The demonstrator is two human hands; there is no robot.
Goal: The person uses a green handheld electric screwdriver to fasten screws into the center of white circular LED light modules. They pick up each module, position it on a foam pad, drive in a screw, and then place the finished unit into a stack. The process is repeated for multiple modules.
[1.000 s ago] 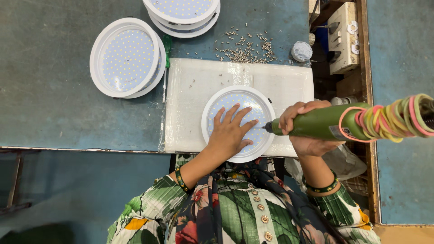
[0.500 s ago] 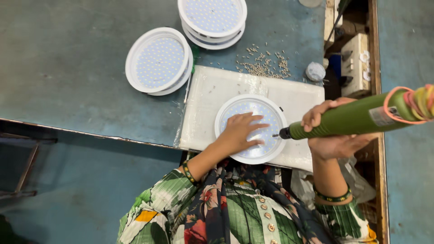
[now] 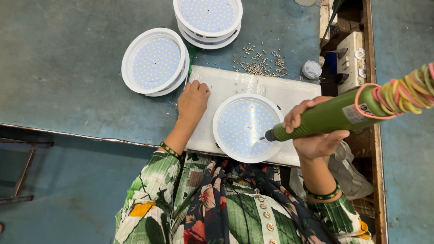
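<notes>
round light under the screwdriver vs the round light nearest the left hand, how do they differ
The round light under the screwdriver lies single on the white board, the green screwdriver tip at its edge. The round light nearest the left hand tops a stack on the blue table, untouched. Both are white-rimmed dotted discs.

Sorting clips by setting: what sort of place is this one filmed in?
Most likely a small lamp-assembly workbench. Round white LED panel lights sit in stacks on the blue-grey table, a pile of small screws lies loose nearby, and the right hand holds a green electric screwdriver over another panel.
</notes>
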